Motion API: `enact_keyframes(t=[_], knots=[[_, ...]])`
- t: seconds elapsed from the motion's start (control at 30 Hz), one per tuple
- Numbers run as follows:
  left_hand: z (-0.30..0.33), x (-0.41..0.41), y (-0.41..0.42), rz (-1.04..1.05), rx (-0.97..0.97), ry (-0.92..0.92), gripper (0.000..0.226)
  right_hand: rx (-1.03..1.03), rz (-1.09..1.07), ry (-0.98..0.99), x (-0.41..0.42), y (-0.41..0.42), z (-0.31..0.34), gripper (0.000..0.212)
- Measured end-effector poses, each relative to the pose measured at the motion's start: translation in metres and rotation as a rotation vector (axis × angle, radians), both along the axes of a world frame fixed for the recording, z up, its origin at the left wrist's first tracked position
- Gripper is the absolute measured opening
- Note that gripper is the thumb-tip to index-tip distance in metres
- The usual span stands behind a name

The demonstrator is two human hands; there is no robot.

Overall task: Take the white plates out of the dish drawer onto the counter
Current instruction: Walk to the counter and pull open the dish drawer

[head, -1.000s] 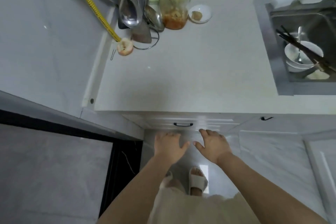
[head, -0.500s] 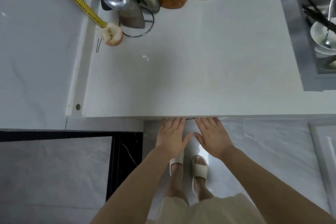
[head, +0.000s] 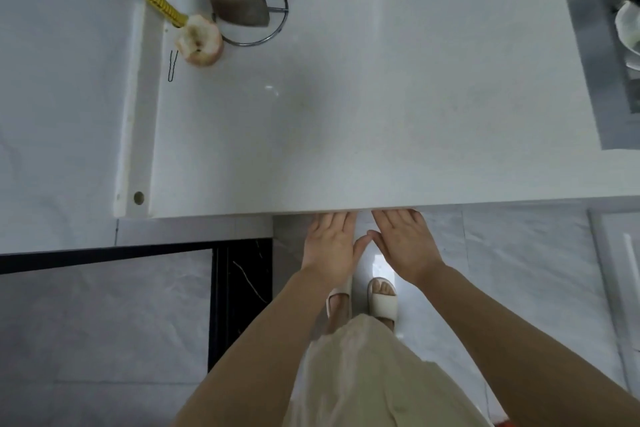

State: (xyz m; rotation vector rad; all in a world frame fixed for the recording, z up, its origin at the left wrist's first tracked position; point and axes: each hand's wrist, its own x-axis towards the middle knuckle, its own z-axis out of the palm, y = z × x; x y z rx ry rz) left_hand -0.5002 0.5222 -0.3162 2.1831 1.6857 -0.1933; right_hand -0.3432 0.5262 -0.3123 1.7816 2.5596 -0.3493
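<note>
Hands (head: pixel 367 246) — fingertips now under counter (head: pixel 346 132) edge.

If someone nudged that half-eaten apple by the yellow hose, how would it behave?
The apple would probably rock or roll unevenly, since its bitten side looks irregular. It likely slides easily on the glossy counter. Its exposed flesh may be moist and slippery.

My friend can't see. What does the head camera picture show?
Two bare hands, the left hand and the right hand, reach side by side under the front edge of a white counter. A bitten apple sits far back left.
</note>
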Motion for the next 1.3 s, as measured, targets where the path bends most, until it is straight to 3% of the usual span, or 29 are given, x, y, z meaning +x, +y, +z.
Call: enact_keyframes(t=[0.2,0.4,0.63,0.77,0.93,1.07,1.3], knots=[[0.001,0.001,-0.002,0.015,0.009,-0.030,0.059,-0.041,-0.041,0.037,-0.001,-0.003,0.000,0.039],[0.006,0.007,-0.013,0.069,-0.095,-0.023,0.061,-0.177,-0.022,0.020,0.001,-0.013,0.000,0.061],[0.017,0.008,-0.036,0.034,-0.166,0.034,0.061,-0.264,-0.016,0.059,0.005,-0.035,0.003,0.060],[0.026,0.007,-0.062,-0.005,-0.201,0.062,0.064,-0.279,0.023,0.107,0.012,-0.059,0.011,0.056],[0.049,0.006,-0.078,0.141,-0.107,-0.062,0.057,-0.020,-0.045,0.198,0.022,-0.069,0.033,0.044],[0.057,0.009,-0.076,0.146,0.018,-0.010,0.051,-0.134,-0.091,0.128,0.027,-0.066,0.035,0.038],[0.046,0.008,-0.088,0.139,-0.048,0.023,0.047,-0.219,-0.233,0.198,0.026,-0.082,0.032,0.027]])
